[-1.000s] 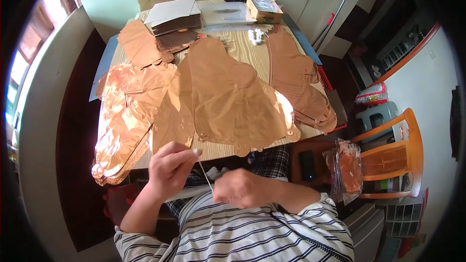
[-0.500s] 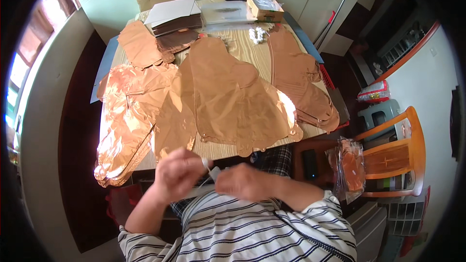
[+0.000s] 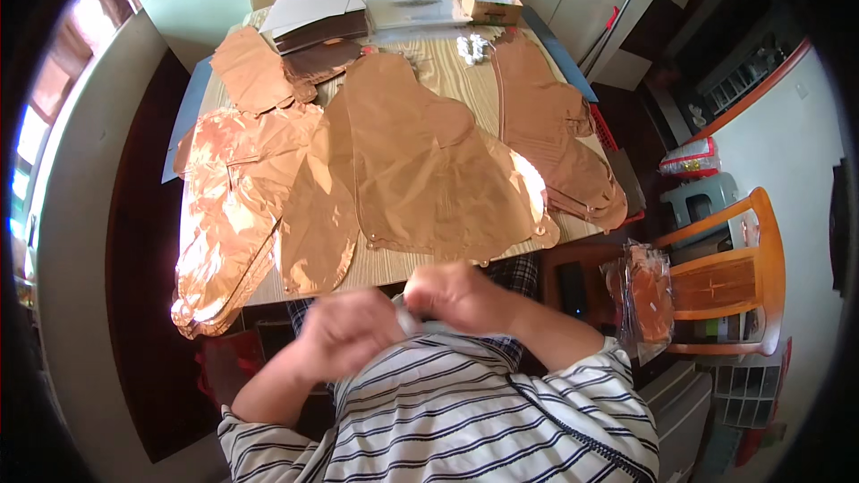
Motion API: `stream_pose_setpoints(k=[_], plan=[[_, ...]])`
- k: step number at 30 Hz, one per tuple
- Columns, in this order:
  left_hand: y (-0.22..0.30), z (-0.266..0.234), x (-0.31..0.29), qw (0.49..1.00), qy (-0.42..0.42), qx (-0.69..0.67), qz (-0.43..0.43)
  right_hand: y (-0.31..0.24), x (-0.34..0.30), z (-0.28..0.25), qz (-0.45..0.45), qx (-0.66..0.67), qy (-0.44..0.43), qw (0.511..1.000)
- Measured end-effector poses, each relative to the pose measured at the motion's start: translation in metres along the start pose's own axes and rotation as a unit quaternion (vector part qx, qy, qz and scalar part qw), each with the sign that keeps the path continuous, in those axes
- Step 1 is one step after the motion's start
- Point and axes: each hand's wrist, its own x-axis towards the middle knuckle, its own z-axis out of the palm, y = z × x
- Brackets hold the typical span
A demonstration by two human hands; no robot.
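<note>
Since a second ago, the left hand (image 3: 349, 335) and right hand (image 3: 456, 295) have been brought closer together. A small, blurred white piece (image 3: 405, 317) is seen between them, at the left's fingertips; both are curled, but whose grip encloses it cannot be told. Copper-coloured foil sheets (image 3: 438, 188) are spread beyond, on the pale wood-grained table (image 3: 447, 76).

The foil shapes (image 3: 429, 183) at centre are copper; the small piece (image 3: 407, 318) below them, white. The shirt (image 3: 447, 420) at the bottom has dark stripes on white. The tabletop (image 3: 474, 97) shows pale wood grain; the chair (image 3: 716, 289) at right is orange-brown.
</note>
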Motion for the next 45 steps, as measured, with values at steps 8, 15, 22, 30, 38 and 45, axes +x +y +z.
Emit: stream_pose_setpoints(k=[8,15,22,30,38,45], plan=[[-0.001,0.002,-0.001,0.998,-0.005,0.036,0.046,0.001,0.006,-0.005,0.027,-0.013,0.066,0.997],[-0.006,0.011,-0.002,0.996,-0.07,0.028,-0.049,-0.004,0.014,-0.019,0.016,-0.079,0.082,0.993],[-0.02,0.01,-0.01,0.996,-0.049,0.051,-0.052,-0.011,0.002,-0.011,-0.012,0.006,0.034,0.999],[-0.015,0.009,-0.003,0.992,-0.074,0.059,-0.08,-0.009,0.004,-0.016,-0.087,-0.038,0.036,0.995],[-0.014,0.012,-0.005,0.988,-0.046,0.106,-0.105,-0.007,0.002,-0.015,-0.101,-0.039,0.008,0.994],[-0.017,0.0,-0.007,0.986,0.001,0.127,-0.112,-0.005,-0.008,0.005,-0.076,-0.011,-0.029,0.997]])
